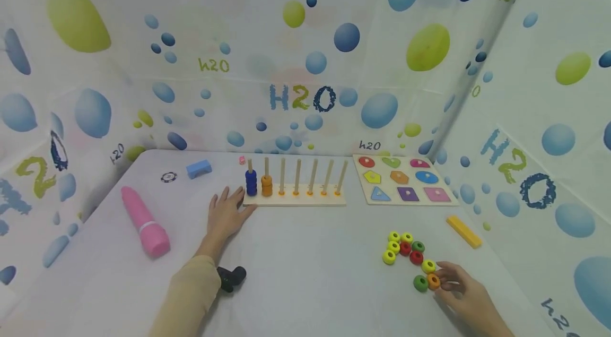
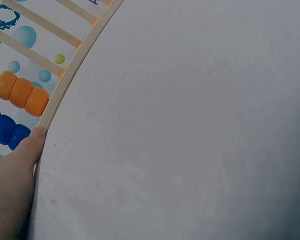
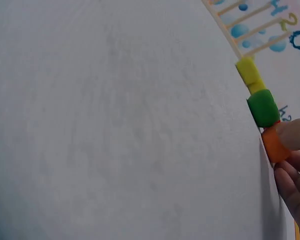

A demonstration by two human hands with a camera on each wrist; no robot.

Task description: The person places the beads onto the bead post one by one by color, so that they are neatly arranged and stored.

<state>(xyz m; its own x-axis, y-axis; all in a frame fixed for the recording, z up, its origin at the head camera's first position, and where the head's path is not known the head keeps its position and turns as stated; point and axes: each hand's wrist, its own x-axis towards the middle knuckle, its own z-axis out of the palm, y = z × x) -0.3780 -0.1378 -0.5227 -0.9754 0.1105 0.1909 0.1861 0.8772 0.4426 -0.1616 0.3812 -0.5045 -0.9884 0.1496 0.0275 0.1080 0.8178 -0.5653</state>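
White desk [image 1: 305, 273]: left hand [image 1: 224, 216] flat, steadying wooden peg rack [image 1: 293, 199]; at four o'clock right hand [image 1: 460, 289] pinches orange ring [image 1: 433, 281], ready for lifting.

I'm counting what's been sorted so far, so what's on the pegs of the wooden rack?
The wooden rack has blue rings stacked on its leftmost peg and orange rings on the next. The other five pegs are bare. The left hand touches the rack's left end, hiding nothing on the pegs.

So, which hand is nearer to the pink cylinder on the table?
Left. The left hand rests beside the pink cylinder, touching the peg rack. The right hand is far across the table, pinching an orange ring.
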